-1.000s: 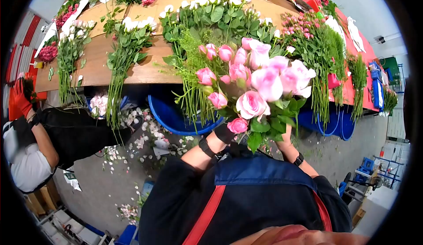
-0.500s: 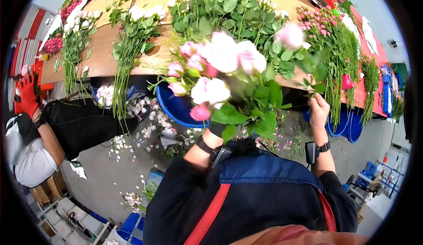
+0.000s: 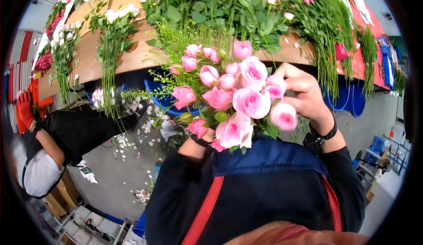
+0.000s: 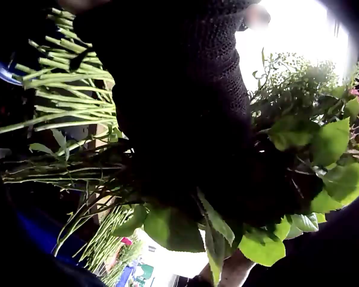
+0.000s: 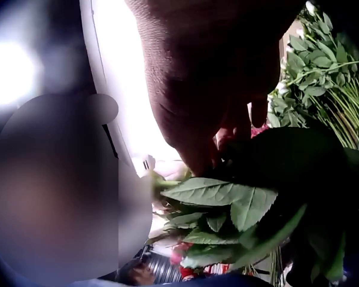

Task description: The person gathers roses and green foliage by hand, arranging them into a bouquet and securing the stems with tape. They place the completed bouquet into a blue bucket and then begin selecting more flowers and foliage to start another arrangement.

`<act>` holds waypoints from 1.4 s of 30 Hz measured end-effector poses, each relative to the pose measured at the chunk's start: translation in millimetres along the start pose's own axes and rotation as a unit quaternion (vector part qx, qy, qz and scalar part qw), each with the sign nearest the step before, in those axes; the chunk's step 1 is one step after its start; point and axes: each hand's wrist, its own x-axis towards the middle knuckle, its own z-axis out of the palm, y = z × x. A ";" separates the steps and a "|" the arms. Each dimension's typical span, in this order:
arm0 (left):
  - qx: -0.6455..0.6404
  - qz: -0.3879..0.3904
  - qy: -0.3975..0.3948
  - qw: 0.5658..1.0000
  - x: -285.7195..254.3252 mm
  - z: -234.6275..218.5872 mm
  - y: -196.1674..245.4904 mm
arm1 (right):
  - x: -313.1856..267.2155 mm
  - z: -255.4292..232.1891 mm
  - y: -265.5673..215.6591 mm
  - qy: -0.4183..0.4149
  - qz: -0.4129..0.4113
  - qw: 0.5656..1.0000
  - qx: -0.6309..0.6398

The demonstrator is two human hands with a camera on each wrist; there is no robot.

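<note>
At the far left another worker [image 3: 42, 157] is crouching on the floor, wearing a red glove [image 3: 23, 106], with white petals [image 3: 143, 128] lying scattered on the concrete near them. Behind, a long wooden table [image 3: 132, 58] is carrying bunches of white roses [image 3: 110, 33] and much greenery [image 3: 216, 11]; blue buckets [image 3: 161, 97] are standing under its edge.

In the middle, the person is holding a bouquet of pink roses [image 3: 229, 95] close in front of the chest, away from the table. The left hand [image 4: 185, 119], in a dark knitted glove, is wrapping around the stems [image 4: 66, 95] below the leaves; in the left wrist view the fingers are closing firmly around the bundle. From the head camera this hand is mostly hidden under the flowers.

To the right, the right hand [image 3: 304, 93] is coming up against the side of the bouquet, its fingers curling beside one rose [image 3: 284, 116] at the outer edge. Whether it is pinching that flower's stem or only touching the heads, I cannot tell; the right wrist view is showing only dark fingers over leaves [image 5: 227, 203].

I am judging that the person is arranging the bouquet, fitting one flower into place. The next move probably needs the left hand loosening slightly so the new stem slides in.
</note>
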 end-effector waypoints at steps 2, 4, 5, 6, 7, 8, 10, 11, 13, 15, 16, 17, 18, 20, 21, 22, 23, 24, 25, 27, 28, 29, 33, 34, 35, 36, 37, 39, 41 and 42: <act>0.010 -0.001 -0.007 1.000 2.4 16.3 -9.6 | -22.1 -9.0 3.7 -0.006 0.011 0.998 0.063; 0.016 -0.004 -0.017 1.000 9.0 35.5 -26.0 | -45.0 -22.0 7.4 0.012 0.001 0.997 0.079; 0.020 -0.006 -0.023 1.000 12.1 45.7 -35.0 | -59.5 -29.8 9.2 0.021 -0.007 0.996 0.087; 0.025 -0.009 -0.027 0.999 14.8 57.6 -45.0 | -75.7 -39.5 12.4 0.038 0.011 0.995 0.095; 0.029 -0.013 -0.033 0.999 18.1 69.4 -56.9 | -90.9 -46.6 11.9 0.073 0.012 0.990 0.121; 0.034 -0.018 -0.039 0.999 21.8 81.4 -68.9 | -106.3 -53.0 14.7 0.105 -0.012 0.981 0.165; 0.045 -0.025 -0.051 0.997 28.3 104.4 -92.7 | -138.4 -71.5 12.7 0.154 -0.012 0.968 0.197; 0.049 -0.032 -0.059 0.997 31.8 116.7 -105.2 | -154.2 -82.9 12.2 0.172 -0.025 0.965 0.194; 0.061 -0.045 -0.075 0.994 38.6 141.2 -131.6 | -183.6 -107.8 11.7 0.164 -0.024 0.971 0.171; 0.074 -0.058 -0.091 0.991 44.8 163.6 -159.6 | -219.1 -119.4 16.8 0.220 -0.005 0.947 0.234; 0.078 -0.066 -0.102 0.990 48.9 175.2 -172.9 | -237.0 -124.6 18.8 0.240 0.009 0.939 0.247; 0.081 -0.074 -0.113 0.988 51.9 186.6 -185.2 | -253.8 -130.1 21.0 0.259 0.023 0.929 0.261; 0.084 -0.082 -0.124 0.985 55.2 197.5 -196.4 | -268.9 -136.7 24.3 0.261 0.029 0.925 0.274; 0.091 -0.095 -0.146 0.981 63.8 219.2 -216.3 | -304.1 -161.8 49.4 0.235 -0.003 0.950 0.203; 0.092 -0.101 -0.155 0.978 69.2 228.6 -224.1 | -312.9 -169.3 44.6 0.255 -0.001 0.956 0.141; 0.096 -0.108 -0.165 0.976 73.5 237.0 -231.4 | -321.7 -176.7 39.6 0.276 0.003 0.958 0.079; 0.099 -0.113 -0.175 0.973 79.5 244.5 -236.7 | -323.0 -179.8 38.5 0.335 -0.014 0.936 0.109; 0.101 -0.117 -0.186 0.970 85.4 251.1 -242.9 | -330.3 -190.3 38.8 0.364 0.006 0.931 0.025; 0.104 -0.121 -0.198 0.967 92.3 256.3 -246.8 | -340.4 -203.6 40.7 0.392 0.026 0.918 -0.060; 0.114 -0.129 -0.225 0.959 107.7 265.1 -256.5 | -372.7 -215.0 65.4 0.445 0.059 0.893 -0.034; 0.116 -0.133 -0.238 0.955 116.5 268.4 -260.5 | -396.1 -220.9 89.7 0.434 0.071 0.898 0.014; 0.121 -0.135 -0.252 0.951 126.1 270.3 -263.7 | -413.5 -223.5 109.5 0.422 0.083 0.901 0.062; 0.144 -0.143 -0.314 0.928 166.7 275.1 -277.3 | -419.3 -190.2 122.1 0.316 0.297 0.893 -0.124; 0.140 -0.146 -0.326 0.923 174.2 277.8 -275.9 | -412.3 -183.8 126.8 0.301 0.311 0.896 -0.094; 0.156 -0.147 -0.317 0.924 173.8 299.7 -258.0 | -404.9 -178.7 134.2 0.272 0.338 0.881 -0.189; 0.195 -0.112 -0.338 0.914 184.6 302.7 -256.0 | -391.7 -175.2 139.4 0.333 0.303 0.886 -0.111; 0.233 -0.079 -0.356 0.901 194.6 305.7 -255.3 | -379.5 -173.8 141.3 0.389 0.265 0.882 -0.031; 0.307 -0.012 -0.388 0.869 211.2 309.8 -258.2 | -377.6 -185.3 150.8 0.344 0.315 0.879 -0.105; 0.205 -0.096 -0.349 0.909 219.9 313.9 -259.8 | -364.5 -195.4 148.6 0.327 0.316 0.874 -0.172; 0.051 -0.191 -0.269 0.943 224.0 317.6 -258.7 | -354.1 -201.9 143.6 0.343 0.336 0.860 -0.172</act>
